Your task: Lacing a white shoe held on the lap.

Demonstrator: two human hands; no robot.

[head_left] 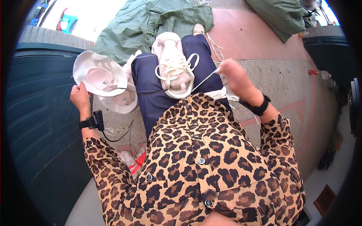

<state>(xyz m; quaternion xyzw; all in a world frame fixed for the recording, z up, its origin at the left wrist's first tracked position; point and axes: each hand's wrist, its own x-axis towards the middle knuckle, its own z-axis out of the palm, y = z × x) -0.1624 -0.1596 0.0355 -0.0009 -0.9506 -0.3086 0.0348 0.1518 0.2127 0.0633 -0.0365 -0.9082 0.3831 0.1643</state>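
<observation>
Head: shoe (174, 62) on lap (145, 81), speckled floor (269, 77)

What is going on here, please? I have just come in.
A seated person in a leopard-print shirt has a pale shoe on the lap. The right hand, raised and blurred, holds a white string that runs down to the near end of the shoe. The left hand grips the edge of a white piece with a pink middle. A green sheet lies beyond the knees.
</observation>
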